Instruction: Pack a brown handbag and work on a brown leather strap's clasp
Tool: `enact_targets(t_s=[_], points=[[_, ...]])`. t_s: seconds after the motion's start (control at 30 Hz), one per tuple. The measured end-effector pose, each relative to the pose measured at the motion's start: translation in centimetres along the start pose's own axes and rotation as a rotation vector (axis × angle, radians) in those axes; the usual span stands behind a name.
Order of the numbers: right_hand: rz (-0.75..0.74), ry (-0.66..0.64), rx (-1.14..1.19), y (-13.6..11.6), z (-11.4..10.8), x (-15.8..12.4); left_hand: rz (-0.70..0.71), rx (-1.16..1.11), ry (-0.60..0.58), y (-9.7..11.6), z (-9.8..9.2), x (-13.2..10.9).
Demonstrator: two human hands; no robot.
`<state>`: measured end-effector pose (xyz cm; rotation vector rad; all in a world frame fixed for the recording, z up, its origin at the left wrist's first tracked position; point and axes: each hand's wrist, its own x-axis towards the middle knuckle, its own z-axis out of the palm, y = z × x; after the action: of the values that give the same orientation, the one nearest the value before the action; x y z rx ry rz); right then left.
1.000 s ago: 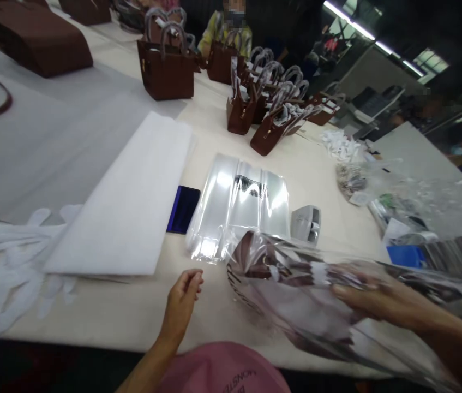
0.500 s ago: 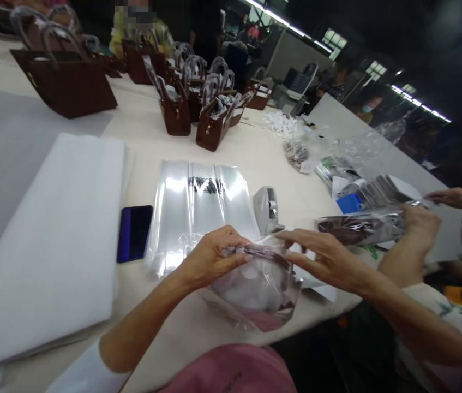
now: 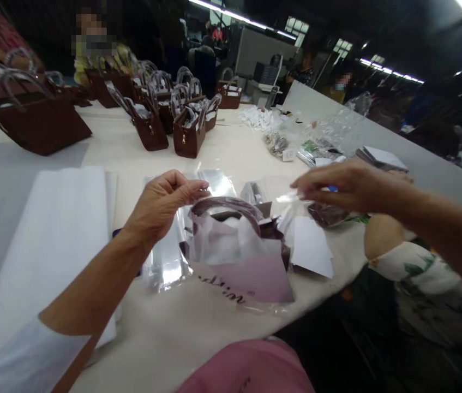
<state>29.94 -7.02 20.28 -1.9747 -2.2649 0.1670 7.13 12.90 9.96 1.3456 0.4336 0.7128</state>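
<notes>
A handbag (image 3: 257,275) stands in a clear printed plastic bag (image 3: 218,286) in front of me, its mauve side facing me. White tissue (image 3: 226,240) covers its upper part, and its wrapped handle (image 3: 231,203) arches upright. My left hand (image 3: 165,199) pinches the plastic bag's rim at the left. Across from it, my right hand (image 3: 333,185) grips the rim on the right between thumb and fingers. Behind the handbag lies a stack of flat clear bags (image 3: 169,256), partly hidden by my left hand. A grey dispenser-like object (image 3: 252,192) sits just beyond the handle.
Several brown handbags (image 3: 190,131) stand at the back. On the left lies a stack of white sheets (image 3: 51,229). White cards (image 3: 311,245) lie at the right beside a co-worker's sleeve (image 3: 411,262). Plastic-packed items (image 3: 321,150) run along a low white partition (image 3: 361,128).
My hands have moved up and apart, spreading the plastic bag's rim. The handbag's handle now shows upright between them. The head view has shifted to the right.
</notes>
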Motion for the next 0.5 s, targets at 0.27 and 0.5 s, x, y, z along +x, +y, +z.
enact_targets(t_s=[0.27,0.5], points=[[-0.035,0.010,-0.379,-1.9,-8.4,7.6,0.256,0.108,0.171,5.1,-2.6,3.5],[0.217,0.034,-0.147,-3.2,-6.5,6.5,0.197,0.185,0.087,5.2,-2.1,-2.8]])
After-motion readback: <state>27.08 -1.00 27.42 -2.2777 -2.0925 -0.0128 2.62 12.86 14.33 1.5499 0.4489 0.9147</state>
